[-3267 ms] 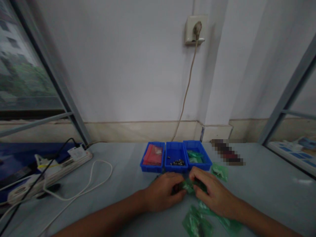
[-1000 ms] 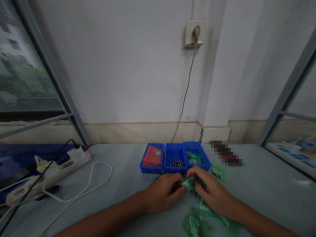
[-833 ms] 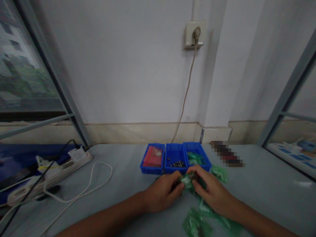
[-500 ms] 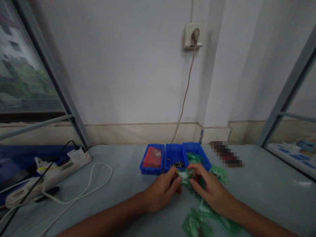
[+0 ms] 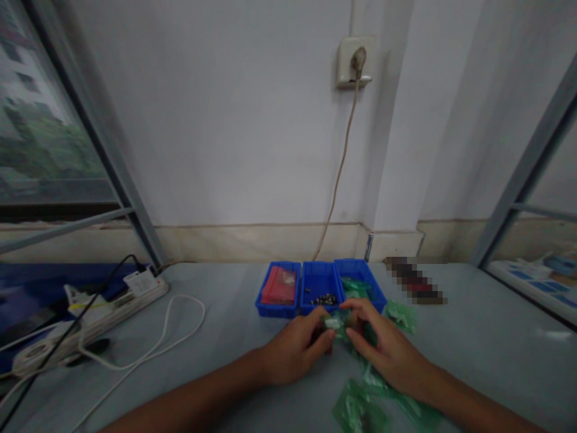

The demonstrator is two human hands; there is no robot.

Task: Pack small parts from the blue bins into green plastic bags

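Left hand (image 5: 298,347) and right hand (image 5: 384,344) each pinch one end of a green plastic packet (image 5: 335,325) between them; what it encloses is indistinct. Probably light, soft and slippery, it is best taken by its edges.

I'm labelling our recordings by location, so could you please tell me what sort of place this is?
Likely an indoor small-parts workbench: the middle blue bin holds small metallic-looking pieces, and the left hand and right hand hold green plastic.
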